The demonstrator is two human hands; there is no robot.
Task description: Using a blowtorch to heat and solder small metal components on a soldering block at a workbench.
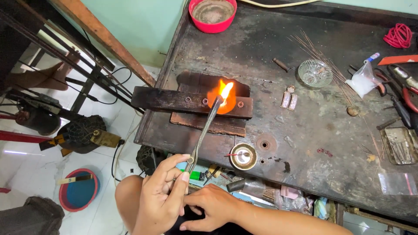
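Left grip (pixel 163 191) closed round torch (pixel 202 130); right hand (pixel 213 206) resting empty, its fingertips hidden.

Soft daylight — sharp, flame (pixel 225 92) overexposed

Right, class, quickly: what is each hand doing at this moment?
Left hand: closed around the metal torch, flame on the charred block.
Right hand: resting against the left, holding nothing visible.

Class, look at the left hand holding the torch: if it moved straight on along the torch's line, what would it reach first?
Probably the dark wooden block, where the flame plays; the left hand points the torch there, though depth is unclear.
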